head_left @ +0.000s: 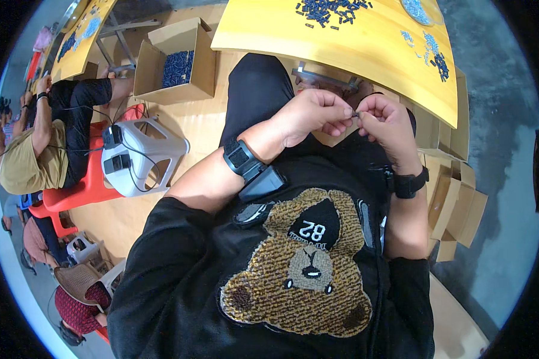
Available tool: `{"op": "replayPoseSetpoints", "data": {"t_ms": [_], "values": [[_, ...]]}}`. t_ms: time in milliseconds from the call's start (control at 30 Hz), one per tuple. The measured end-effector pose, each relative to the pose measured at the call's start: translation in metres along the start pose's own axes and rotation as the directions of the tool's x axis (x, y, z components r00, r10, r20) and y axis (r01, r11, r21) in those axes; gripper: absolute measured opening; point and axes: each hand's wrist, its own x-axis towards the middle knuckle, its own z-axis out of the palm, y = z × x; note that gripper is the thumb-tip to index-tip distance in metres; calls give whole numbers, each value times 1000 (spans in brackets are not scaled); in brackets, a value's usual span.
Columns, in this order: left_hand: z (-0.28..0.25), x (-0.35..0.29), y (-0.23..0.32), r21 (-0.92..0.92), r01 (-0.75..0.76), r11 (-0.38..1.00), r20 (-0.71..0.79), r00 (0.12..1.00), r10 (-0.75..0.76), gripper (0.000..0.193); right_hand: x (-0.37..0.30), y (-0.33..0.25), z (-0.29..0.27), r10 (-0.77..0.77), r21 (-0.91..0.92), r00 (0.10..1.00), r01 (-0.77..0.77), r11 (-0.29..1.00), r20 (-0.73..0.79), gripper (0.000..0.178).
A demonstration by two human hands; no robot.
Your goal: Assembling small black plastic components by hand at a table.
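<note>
My left hand (319, 115) and my right hand (388, 124) meet over my lap, just off the near edge of the yellow table (269, 30). Between their fingertips is a small dark piece (356, 114), pinched from both sides; it is too small to name. On the tabletop ahead lies a heap of small black parts (329, 9). Farther right are small pale blue-clear pieces (430, 43) and a cluster of black parts (441, 67) by the table's right side.
A round container of pale pieces (418, 11) stands at the table's far right. On the floor, a cardboard box (205, 69) holds many dark parts (178, 69). Other cardboard boxes (458, 206) sit at right. A white stool (147, 152) stands at left, near a seated person (42, 149).
</note>
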Motion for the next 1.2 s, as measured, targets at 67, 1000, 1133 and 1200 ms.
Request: {"op": "replayPoseSetpoints", "data": {"t_ms": [67,1000,1133,1200], "values": [[-1,-1,-5,40,43,998,20,999,-44,15,2,2,1,53,-7,998,-53,999,17,4],[12,9,76,92,-232,968,-46,970,237,19,22,-62,-18,-254,282,959,280,918,-125,12],[16,9,106,151,-279,948,-37,957,288,18,25,-88,-18,-295,188,941,324,927,-168,10],[17,10,109,160,-311,937,-30,947,320,18,32,-84,-19,-367,150,909,398,905,-198,9]]}}
